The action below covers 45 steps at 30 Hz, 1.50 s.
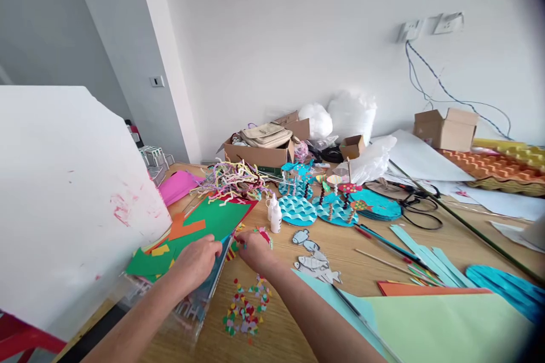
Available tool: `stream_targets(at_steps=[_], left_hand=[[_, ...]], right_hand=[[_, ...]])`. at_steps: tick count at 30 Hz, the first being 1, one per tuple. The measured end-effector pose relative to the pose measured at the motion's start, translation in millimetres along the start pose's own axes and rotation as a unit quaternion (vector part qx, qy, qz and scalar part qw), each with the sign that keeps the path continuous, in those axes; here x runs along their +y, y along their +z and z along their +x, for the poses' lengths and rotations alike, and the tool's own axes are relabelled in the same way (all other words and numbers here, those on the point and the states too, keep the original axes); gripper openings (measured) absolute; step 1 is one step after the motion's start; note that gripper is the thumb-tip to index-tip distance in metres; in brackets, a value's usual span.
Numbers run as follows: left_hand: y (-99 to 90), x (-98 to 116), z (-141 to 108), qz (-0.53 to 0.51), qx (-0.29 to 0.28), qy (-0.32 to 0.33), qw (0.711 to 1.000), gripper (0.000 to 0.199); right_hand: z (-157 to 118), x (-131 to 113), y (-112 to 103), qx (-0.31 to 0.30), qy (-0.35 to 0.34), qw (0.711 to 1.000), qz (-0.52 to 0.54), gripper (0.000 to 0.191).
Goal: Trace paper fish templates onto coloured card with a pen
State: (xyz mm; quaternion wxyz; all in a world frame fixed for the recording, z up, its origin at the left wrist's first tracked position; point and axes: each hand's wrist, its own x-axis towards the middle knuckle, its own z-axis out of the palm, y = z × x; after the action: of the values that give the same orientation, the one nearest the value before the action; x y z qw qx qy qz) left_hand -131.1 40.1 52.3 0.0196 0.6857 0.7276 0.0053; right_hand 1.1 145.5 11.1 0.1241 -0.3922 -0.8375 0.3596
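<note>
My left hand [199,260] is closed at the right edge of a stack of coloured paper, with a green sheet [225,216] on top and orange scraps [185,227] on it. Just right of it, my right hand [254,247] has its fingers bent together at the same edge; what they hold is too small to make out. Below the hands lies a clear plastic packet [187,309]. Small coloured paper bits [247,309] are scattered on the wooden table. Two white glue bottles [276,216] stand beyond my right hand.
Pipe cleaners [238,178] are heaped behind the paper. Blue fish crafts [298,211], paper fish [315,264] and pale green sheets [443,326] lie to the right. A white board [76,193] rises at left; a cardboard box [258,154] sits at the back.
</note>
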Motion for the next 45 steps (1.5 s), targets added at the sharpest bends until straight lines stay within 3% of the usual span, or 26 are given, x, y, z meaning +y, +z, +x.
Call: stream_targets(at_steps=[6,15,23,29,34,39,45], left_hand=[[1.0,-3,-2,0.025,-0.016,0.004,1.000,0.034],[-1.2,2,3,0.042,-0.063,0.031,0.997,0.032],[-7.8,3,5,0.037,-0.099,0.042,0.993,0.030],[-20.3,7,0,0.052,-0.127,0.065,0.988,0.033],[-31.2,23,-6,0.112,-0.139,0.047,0.983,0.025],[-35.9,38,-2,0.166,-0.180,0.015,0.969,0.021],[-25.1,32,13,0.191,-0.214,-0.029,0.958,0.012]], right_hand=[[15,3,-1,-0.007,0.083,0.987,0.139,0.019],[-8,-11,10,-0.113,0.164,0.898,0.391,0.015],[-15,-17,35,-0.127,0.163,0.843,0.497,0.017],[-11,-23,38,-0.093,0.141,0.831,0.531,0.014],[-16,-32,32,-0.059,0.142,0.822,0.548,0.021],[-23,-41,29,-0.025,0.139,0.845,0.516,0.029],[-34,-40,22,-0.067,0.082,0.877,0.469,0.035]])
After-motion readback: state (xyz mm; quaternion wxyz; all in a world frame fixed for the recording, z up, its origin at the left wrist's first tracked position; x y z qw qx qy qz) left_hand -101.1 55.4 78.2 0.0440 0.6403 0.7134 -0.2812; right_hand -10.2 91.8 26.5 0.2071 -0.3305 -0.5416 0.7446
